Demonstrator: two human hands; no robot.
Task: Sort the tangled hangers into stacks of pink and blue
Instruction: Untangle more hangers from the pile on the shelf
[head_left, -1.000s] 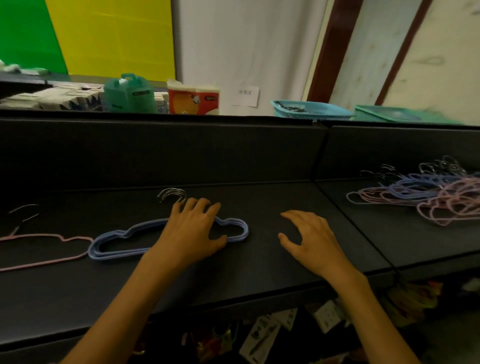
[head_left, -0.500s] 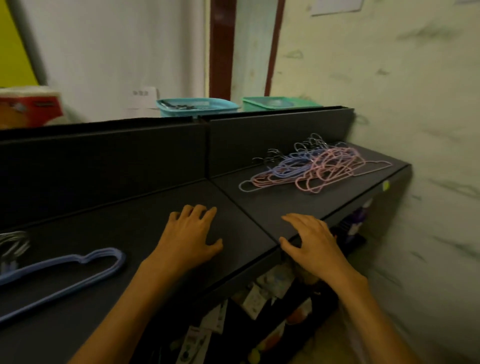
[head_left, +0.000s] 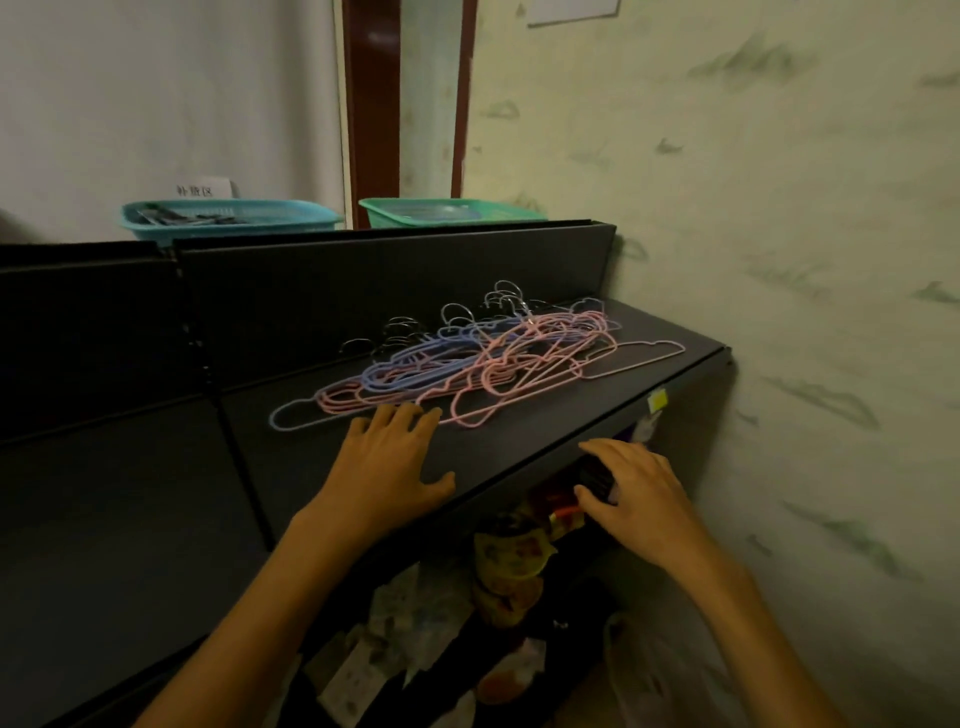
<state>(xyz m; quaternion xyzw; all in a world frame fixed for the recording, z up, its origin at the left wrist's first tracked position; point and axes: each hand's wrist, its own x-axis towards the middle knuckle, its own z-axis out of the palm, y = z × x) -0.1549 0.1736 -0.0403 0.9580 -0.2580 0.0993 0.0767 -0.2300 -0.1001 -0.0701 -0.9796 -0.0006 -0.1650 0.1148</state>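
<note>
A tangled pile of pink and blue hangers (head_left: 467, 366) with metal hooks lies on the right section of the dark shelf (head_left: 545, 431). My left hand (head_left: 387, 460) is flat over the shelf, fingers straight, fingertips at the pile's near edge, holding nothing. My right hand (head_left: 636, 491) hovers beyond the shelf's front edge, fingers loosely spread and empty. The sorted blue and pink hangers on the left are out of view.
A blue basket (head_left: 228, 218) and a green basket (head_left: 447, 210) sit behind the shelf's back panel. A wall (head_left: 779, 260) closes the right side. Packaged goods (head_left: 511, 566) hang under the shelf.
The view has swung right, from the sorted blue hanger to the tangled pile. My left hand left the blue hanger and reached the pile's edge; my right hand moved past the shelf front.
</note>
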